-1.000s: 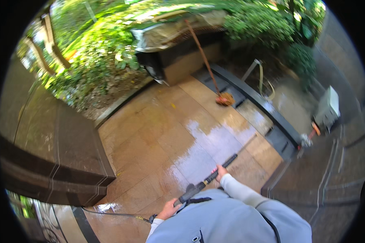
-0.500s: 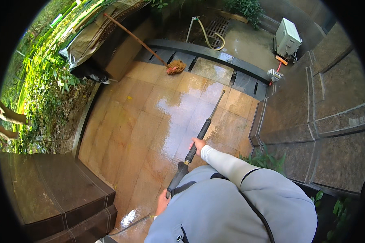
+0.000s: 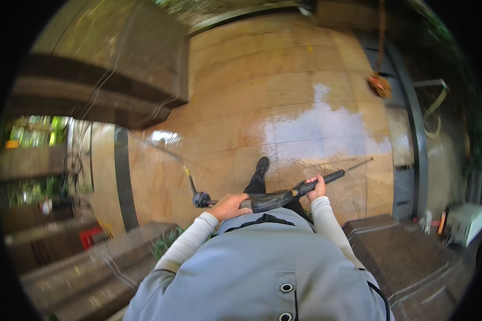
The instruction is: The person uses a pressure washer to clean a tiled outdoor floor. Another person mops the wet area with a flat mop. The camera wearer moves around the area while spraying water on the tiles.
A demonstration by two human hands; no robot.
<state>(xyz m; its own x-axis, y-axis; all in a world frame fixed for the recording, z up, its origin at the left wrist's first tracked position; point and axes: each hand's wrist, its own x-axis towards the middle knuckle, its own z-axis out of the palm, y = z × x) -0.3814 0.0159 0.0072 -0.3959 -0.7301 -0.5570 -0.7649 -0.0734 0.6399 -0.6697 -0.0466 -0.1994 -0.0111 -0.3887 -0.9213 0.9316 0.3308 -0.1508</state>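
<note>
A black pressure washer gun [image 3: 273, 202] lies across the front of my body, its thin lance pointing right over the wet tiles. Around its rear end, by the handle, my left hand [image 3: 231, 206] is closed. Farther forward my right hand [image 3: 318, 187] grips the ribbed black sleeve just behind the lance. A hose [image 3: 191, 182] joins the gun at a dark fitting beside my left hand and runs off to the left. No water jet can be made out at the lance's tip, which is blurred.
Wet tan tiles [image 3: 251, 107] reflect the sky. A mop [image 3: 379, 85] leans at the far right, near a dark drain strip [image 3: 404, 176]. Stone blocks stand at the left [image 3: 139, 59] and near right [image 3: 401, 251]. A white outdoor unit [image 3: 466, 222] sits at the right. My shoe [image 3: 262, 167] shows ahead.
My view has swung left, so the mop and drain strip now appear at the right. The lance points rightward across me instead of ahead. Both hands still hold the gun.
</note>
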